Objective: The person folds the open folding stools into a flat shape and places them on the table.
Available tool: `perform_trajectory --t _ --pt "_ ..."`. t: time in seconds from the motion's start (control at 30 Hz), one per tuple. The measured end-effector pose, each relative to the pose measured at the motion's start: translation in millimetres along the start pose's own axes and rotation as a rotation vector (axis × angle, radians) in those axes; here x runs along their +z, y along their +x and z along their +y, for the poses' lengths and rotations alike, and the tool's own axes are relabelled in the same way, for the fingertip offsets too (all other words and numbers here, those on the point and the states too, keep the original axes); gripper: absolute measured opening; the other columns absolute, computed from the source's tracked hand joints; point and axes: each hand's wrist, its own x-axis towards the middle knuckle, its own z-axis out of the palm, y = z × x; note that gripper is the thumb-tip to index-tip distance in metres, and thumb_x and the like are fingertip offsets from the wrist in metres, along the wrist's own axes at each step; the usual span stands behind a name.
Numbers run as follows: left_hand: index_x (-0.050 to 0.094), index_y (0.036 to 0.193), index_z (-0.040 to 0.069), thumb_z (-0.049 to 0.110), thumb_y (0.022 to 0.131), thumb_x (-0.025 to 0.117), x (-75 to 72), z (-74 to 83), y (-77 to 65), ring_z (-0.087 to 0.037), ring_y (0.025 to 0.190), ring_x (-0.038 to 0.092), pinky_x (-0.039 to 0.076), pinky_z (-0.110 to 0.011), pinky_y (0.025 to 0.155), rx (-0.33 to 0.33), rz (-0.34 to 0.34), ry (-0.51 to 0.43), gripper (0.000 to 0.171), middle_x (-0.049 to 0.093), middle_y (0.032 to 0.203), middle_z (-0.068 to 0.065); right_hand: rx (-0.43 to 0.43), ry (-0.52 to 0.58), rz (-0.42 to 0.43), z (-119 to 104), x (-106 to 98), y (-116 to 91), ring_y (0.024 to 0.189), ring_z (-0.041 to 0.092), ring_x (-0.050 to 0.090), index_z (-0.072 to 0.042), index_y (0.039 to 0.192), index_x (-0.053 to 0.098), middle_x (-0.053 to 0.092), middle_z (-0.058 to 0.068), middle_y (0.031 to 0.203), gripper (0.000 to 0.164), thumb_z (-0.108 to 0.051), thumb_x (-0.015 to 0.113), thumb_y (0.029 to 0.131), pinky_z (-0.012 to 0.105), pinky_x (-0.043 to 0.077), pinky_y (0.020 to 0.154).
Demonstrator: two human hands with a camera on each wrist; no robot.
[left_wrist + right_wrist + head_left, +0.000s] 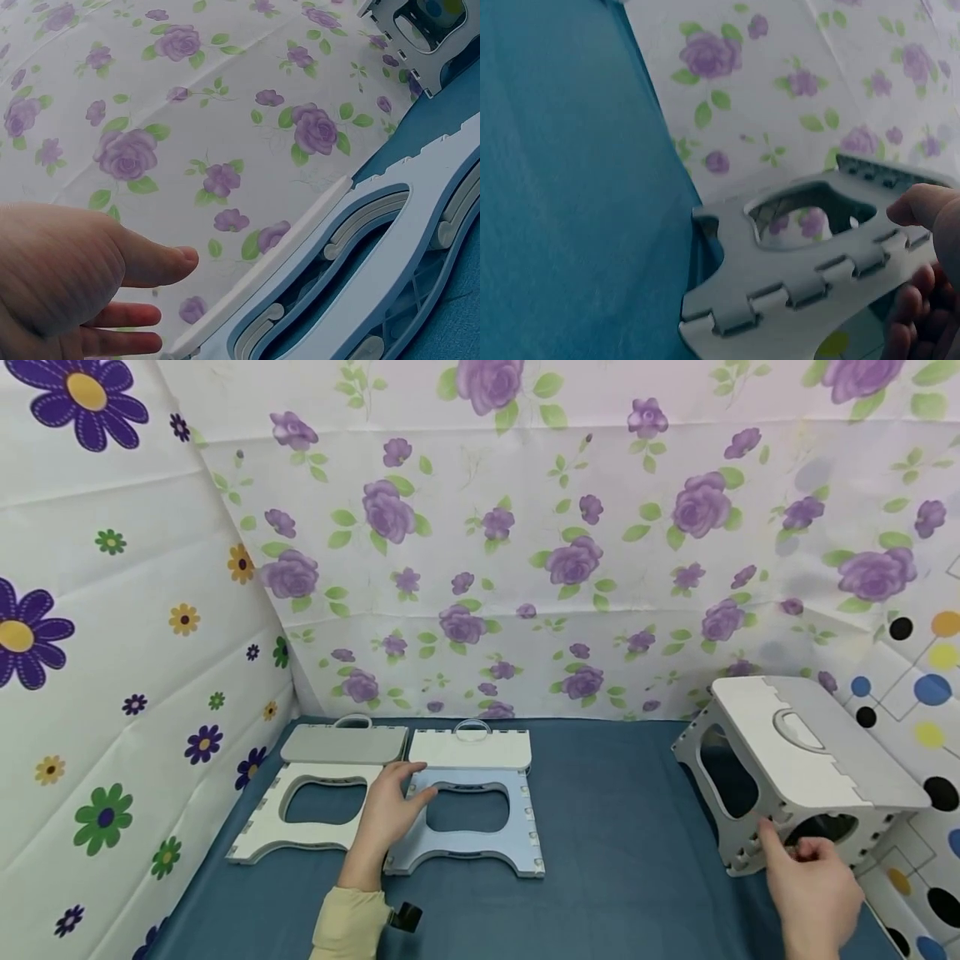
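Observation:
A white and grey folding step stool [810, 739] stands unfolded at the right. My right hand [817, 893] is at its near lower corner, the thumb against the side panel and the fingers curled at the front panel; in the right wrist view the thumb [922, 204] lies by the hinged edge. To the left, my left hand [392, 806] hovers between two flat folded stools, fingers loosely spread, holding nothing. One is a blue and white stool [465, 842]; beside it lies a cream and grey stool [258, 814], partly hidden by the hand.
Blue cloth [607, 827] covers the table. A curtain with purple roses [480, 527] hangs behind, a daisy-print sheet [135, 635] on the left and a dotted sheet [922, 710] on the right, close to the unfolded stool. Both folded stools have carrying handles toward the back.

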Motion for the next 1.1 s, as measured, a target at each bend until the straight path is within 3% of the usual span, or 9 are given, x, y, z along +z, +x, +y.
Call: perform_trajectory --t 0.13,0.2,0.27,0.33,0.4,0.57,0.73,0.9,1.1 --pt "0.069 0.14 0.003 0.017 0.096 0.083 0.7 2.1 2.5 -0.049 0.138 0.052 0.045 -0.064 0.111 0.011 -0.007 0.001 0.048 0.056 0.148 -0.026 0.047 0.049 0.001 2.0 4.6 2.4 0.104 0.046 0.053 0.007 0.133 0.051 0.055 0.028 0.115 0.072 -0.055 0.066 0.099 0.058 0.041 0.082" --pt "0.069 0.14 0.003 0.017 0.096 0.083 0.5 2.8 4.0 -0.049 0.138 0.052 0.045 -0.064 0.111 0.016 -0.002 0.006 0.047 0.056 0.148 -0.026 0.012 0.072 0.001 0.6 7.3 5.0 0.117 0.05 0.051 0.007 0.149 0.047 0.052 0.033 0.131 0.08 -0.051 0.068 0.099 0.063 0.042 0.09" --pt "0.07 0.139 0.004 0.017 0.096 0.083 0.0 3.5 5.3 -0.048 0.138 0.053 0.045 -0.064 0.11 0.017 0.008 0.011 0.047 0.056 0.148 -0.026 -0.038 0.087 -0.009 -2.5 9.7 8.3 0.125 0.053 0.049 0.007 0.155 0.044 0.05 0.036 0.141 0.082 -0.049 0.069 0.1 0.068 0.041 0.098" --pt "0.07 0.139 0.004 0.017 0.096 0.083 -0.6 4.2 6.1 -0.048 0.138 0.053 0.045 -0.064 0.11 0.011 0.011 0.008 0.047 0.056 0.148 -0.025 -0.064 0.086 -0.033 -5.5 10.9 11.1 0.127 0.054 0.05 0.007 0.156 0.044 0.051 0.037 0.144 0.084 -0.052 0.068 0.1 0.07 0.041 0.1" --pt "0.07 0.139 0.004 0.017 0.096 0.083 -0.6 4.8 6.4 -0.048 0.138 0.053 0.045 -0.064 0.11 0.004 0.006 0.008 0.047 0.056 0.148 -0.025 -0.072 0.083 -0.055 -7.9 12.2 13.1 0.12 0.055 0.055 0.008 0.151 0.046 0.054 0.038 0.139 0.084 -0.055 0.066 0.1 0.071 0.043 0.094" --pt "0.07 0.139 0.004 0.019 0.097 0.082 -0.4 4.8 5.2 -0.049 0.139 0.051 0.045 -0.065 0.11 -0.007 -0.011 0.009 0.046 0.055 0.149 -0.026 -0.041 0.12 -0.088 -9.9 19.6 16.0 0.118 0.06 0.056 0.013 0.149 0.043 0.054 0.042 0.136 0.089 -0.06 0.062 0.1 0.073 0.044 0.092" --pt "0.071 0.138 0.004 0.018 0.097 0.082 0.4 3.1 1.8 -0.051 0.139 0.052 0.045 -0.066 0.109 -0.007 -0.014 0.004 0.045 0.055 0.149 -0.027 -0.034 0.188 -0.036 -7.9 33.0 20.7 0.127 0.062 0.051 0.013 0.155 0.039 0.052 0.044 0.141 0.091 -0.056 0.064 0.101 0.075 0.04 0.104" --pt "0.071 0.138 0.004 0.018 0.097 0.082 2.5 1.6 0.0 -0.051 0.14 0.051 0.045 -0.066 0.109 -0.018 -0.014 -0.007 0.045 0.054 0.15 -0.028 -0.019 0.217 0.034 -6.6 40.5 21.5 0.125 0.061 0.055 0.013 0.15 0.048 0.058 0.042 0.136 0.08 -0.046 0.068 0.1 0.076 0.042 0.102" --pt "0.071 0.138 0.004 0.017 0.097 0.082 3.5 0.3 -0.8 -0.051 0.14 0.051 0.045 -0.066 0.109 0.0 -0.012 -0.025 0.044 0.054 0.151 -0.029 -0.014 0.226 0.061 -10.0 42.4 21.5 0.12 0.06 0.058 0.011 0.144 0.054 0.061 0.039 0.132 0.067 -0.036 0.066 0.099 0.076 0.045 0.097"
